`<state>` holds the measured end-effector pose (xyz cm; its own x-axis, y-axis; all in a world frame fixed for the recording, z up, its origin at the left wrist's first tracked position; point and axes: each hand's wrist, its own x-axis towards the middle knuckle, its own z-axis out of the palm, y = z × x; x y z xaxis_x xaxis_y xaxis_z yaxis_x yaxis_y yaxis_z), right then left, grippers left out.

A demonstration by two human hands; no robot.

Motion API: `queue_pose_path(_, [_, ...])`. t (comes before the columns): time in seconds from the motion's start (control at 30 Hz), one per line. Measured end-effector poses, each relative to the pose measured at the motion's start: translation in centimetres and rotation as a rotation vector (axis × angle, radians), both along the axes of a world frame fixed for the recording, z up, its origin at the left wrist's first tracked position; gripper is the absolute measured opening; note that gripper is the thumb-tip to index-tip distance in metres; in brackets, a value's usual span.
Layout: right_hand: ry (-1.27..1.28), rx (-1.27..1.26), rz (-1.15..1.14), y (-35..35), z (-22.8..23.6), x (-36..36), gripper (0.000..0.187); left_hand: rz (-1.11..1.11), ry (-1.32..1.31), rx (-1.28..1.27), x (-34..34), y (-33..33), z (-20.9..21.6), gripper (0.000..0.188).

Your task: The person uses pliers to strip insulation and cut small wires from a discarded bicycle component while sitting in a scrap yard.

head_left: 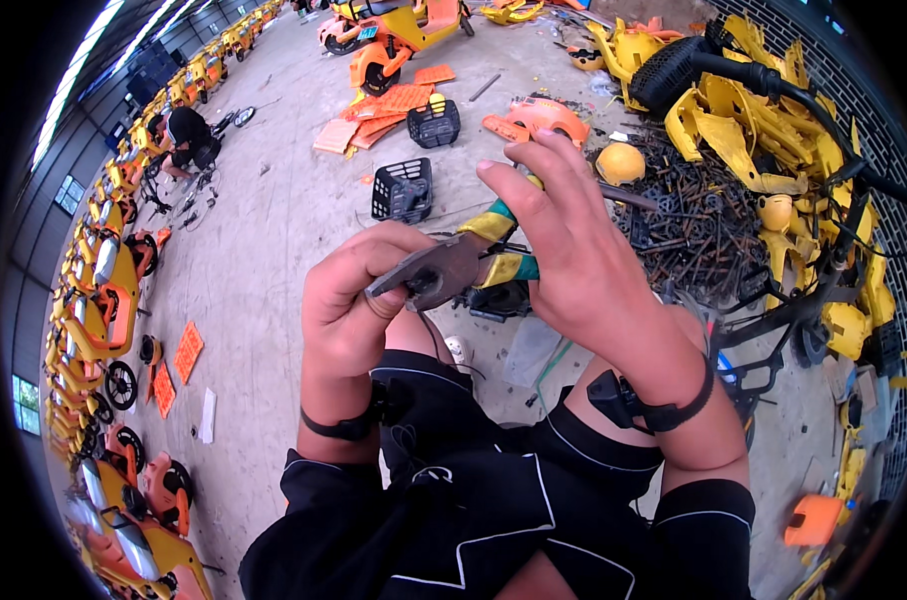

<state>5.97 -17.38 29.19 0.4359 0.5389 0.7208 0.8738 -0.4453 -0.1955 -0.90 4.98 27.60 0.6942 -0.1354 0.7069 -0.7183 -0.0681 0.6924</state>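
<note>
In front of my body, my right hand (594, 245) grips a pair of pliers (444, 268) by its green-and-yellow handles, with the fingers loosely spread around them. The dark, worn metal head points left toward my left hand (349, 290). That hand is closed in a pinch beside the jaws, its thumb and fingers touching or nearly touching the metal. Whatever small dark piece lies between those fingers is mostly hidden behind the pliers' head. Below, a thin black cable hangs in front of my legs.
Two black baskets (402, 190) and orange panels (379, 112) lie ahead on the concrete floor. To the right is a heap of dark metal parts (689, 225), with yellow body panels (744, 140) behind. Yellow scooters (114, 290) line the left, where another person (186, 130) crouches.
</note>
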Motion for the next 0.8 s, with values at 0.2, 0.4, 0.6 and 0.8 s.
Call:
queue_pose_path(0.2, [-0.125,0.007,-0.04,0.4,-0.6,0.3,0.052,-0.023,0.052,-0.069,0.0,0.5,-0.3,0.029])
queue_pose_path(0.4, [-0.201,-0.011,-0.098,0.4,-0.6,0.3,0.042,-0.008,0.05,-0.08,0.0,0.2,-0.3,0.03])
queue_pose_path(0.6, [-0.252,-0.032,-0.167,0.1,-0.1,-0.2,0.037,-0.033,0.037,-0.071,0.2,0.3,-0.7,0.029])
queue_pose_path(0.8, [-0.215,0.008,-0.106,-0.1,-0.2,0.6,0.04,-0.028,0.013,-0.119,0.3,-0.3,-1.1,0.028])
